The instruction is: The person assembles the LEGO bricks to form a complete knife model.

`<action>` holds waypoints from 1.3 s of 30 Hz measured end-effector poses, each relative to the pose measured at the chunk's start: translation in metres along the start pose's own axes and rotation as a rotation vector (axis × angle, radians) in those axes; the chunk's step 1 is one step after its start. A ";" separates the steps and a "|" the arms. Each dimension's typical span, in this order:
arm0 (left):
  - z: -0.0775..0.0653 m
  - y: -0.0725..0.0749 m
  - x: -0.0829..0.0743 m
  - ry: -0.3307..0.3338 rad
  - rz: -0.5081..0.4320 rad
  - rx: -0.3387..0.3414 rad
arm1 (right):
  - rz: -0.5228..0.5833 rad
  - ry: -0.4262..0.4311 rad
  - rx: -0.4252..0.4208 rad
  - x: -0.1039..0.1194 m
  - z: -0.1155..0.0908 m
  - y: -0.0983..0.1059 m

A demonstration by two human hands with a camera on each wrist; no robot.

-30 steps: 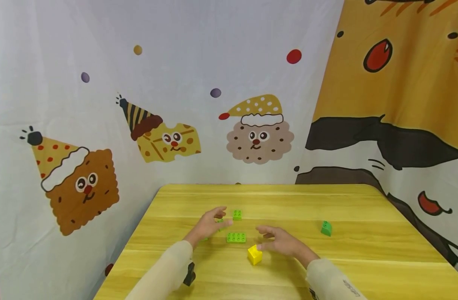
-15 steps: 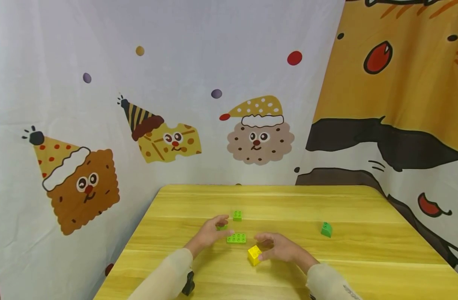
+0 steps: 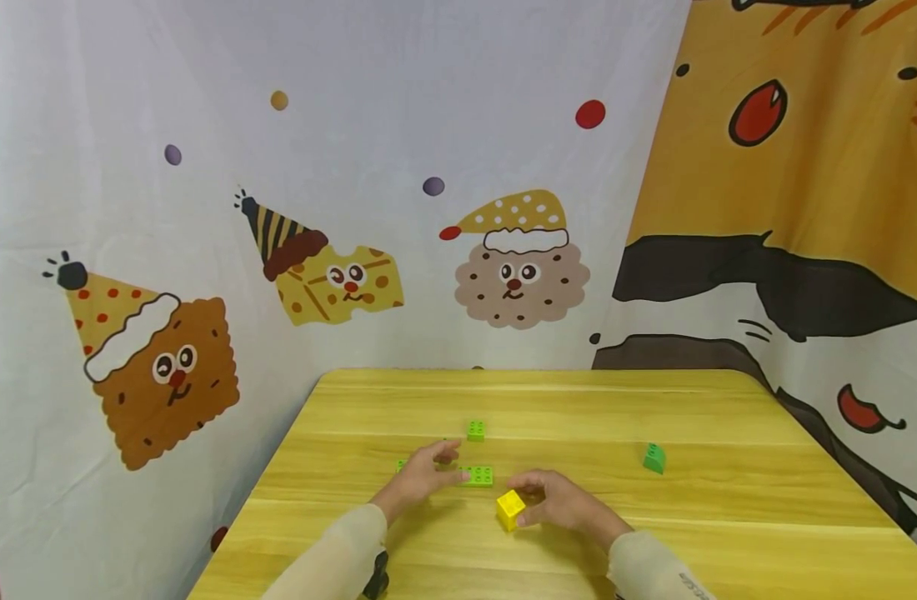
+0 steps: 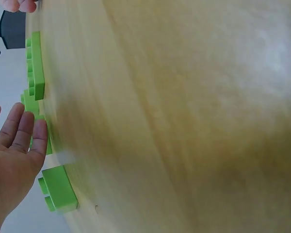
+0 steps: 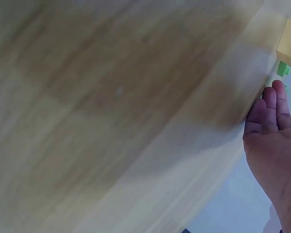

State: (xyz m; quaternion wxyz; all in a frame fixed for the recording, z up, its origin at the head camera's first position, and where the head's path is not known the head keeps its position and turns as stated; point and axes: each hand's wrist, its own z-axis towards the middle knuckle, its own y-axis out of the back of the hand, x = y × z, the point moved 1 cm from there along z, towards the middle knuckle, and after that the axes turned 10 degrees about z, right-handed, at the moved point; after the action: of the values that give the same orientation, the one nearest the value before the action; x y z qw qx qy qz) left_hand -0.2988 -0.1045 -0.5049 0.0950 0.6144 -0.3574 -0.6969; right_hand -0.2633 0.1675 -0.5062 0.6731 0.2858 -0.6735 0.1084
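Observation:
My right hand (image 3: 563, 502) is beside a yellow brick (image 3: 509, 509), its thumb right at the brick's near right side and its fingers loosely bent behind. In the right wrist view the yellow brick (image 5: 290, 44) shows just beyond the fingertips. My left hand (image 3: 423, 475) hovers with relaxed fingers over the table, its thumb overlapping the left end of a long light green brick (image 3: 481, 476). In the left wrist view its fingers (image 4: 24, 128) partly cover a light green brick; the long brick (image 4: 37, 68) lies beyond them and another green brick (image 4: 60, 189) nearer. Neither hand grips anything.
A small light green brick (image 3: 476, 431) lies behind the long one, and another green brick (image 3: 402, 464) peeks out left of my left hand. A darker green curved brick (image 3: 654, 457) lies to the right on the wooden table (image 3: 729, 517). A printed cloth (image 3: 398, 108) hangs behind.
My left hand has come nearer, uncovering the green brick at its left and overlapping the long brick. My right hand has shifted slightly left and nearer, its thumb lowering along the yellow brick's side.

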 end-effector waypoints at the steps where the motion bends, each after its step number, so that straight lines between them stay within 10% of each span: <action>1: 0.000 0.000 0.000 -0.005 -0.001 0.002 | -0.001 0.001 -0.004 0.000 0.000 0.000; 39: 0.005 -0.018 0.008 -0.025 0.014 -0.024 | 0.018 -0.079 -0.372 -0.023 0.000 0.020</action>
State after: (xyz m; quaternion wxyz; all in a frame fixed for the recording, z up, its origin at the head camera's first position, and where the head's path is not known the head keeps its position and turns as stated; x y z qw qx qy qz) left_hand -0.3002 -0.0944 -0.5224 0.1031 0.6020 -0.3546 -0.7080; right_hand -0.2754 0.1889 -0.5240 0.6862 0.1546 -0.7104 -0.0232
